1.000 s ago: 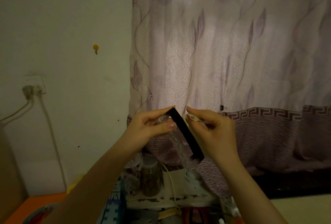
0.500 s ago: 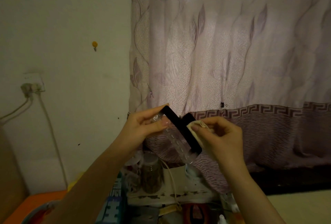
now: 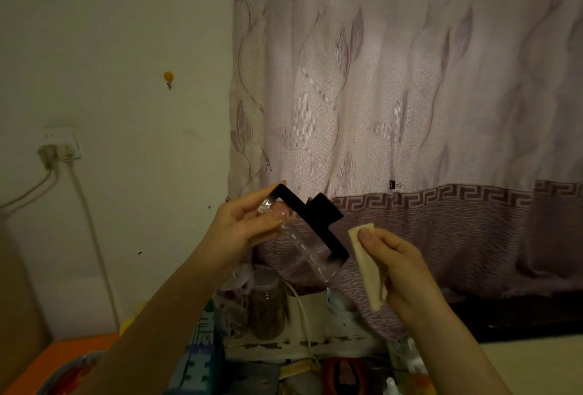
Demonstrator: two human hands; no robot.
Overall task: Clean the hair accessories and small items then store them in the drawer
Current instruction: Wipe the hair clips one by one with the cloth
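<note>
One hair clip (image 3: 310,230) is in the air in front of the curtain (image 3: 410,110), held up at chest level above the cluttered desk (image 3: 520,360). It is a long claw clip: the upper part is matte black with sharp, square corners, and the lower part is clear plastic with a row of small teeth, so the curtain shows through it. The left hand (image 3: 246,227) pinches its upper left end between thumb and fingers, and the clip slopes down to the right. I think it is held this way so that the long side is free for wiping.

The right hand (image 3: 400,268) is just beside the lower end of the clip, not touching it. Its thumb and curled fingers pinch a folded cloth (image 3: 367,268), pale yellow, soft and a little thick, which hangs down in a narrow strip. It looks ready for a wipe, so the cleaning step is probably in progress and the storing is not yet done; no drawer is visible.

Below the hands a glass jar (image 3: 266,309) with dark content stands near the far edge, with a white cable (image 3: 303,315) beside it. On the left wall there is a socket (image 3: 60,145) with plugs and a small yellow hook (image 3: 168,76).
</note>
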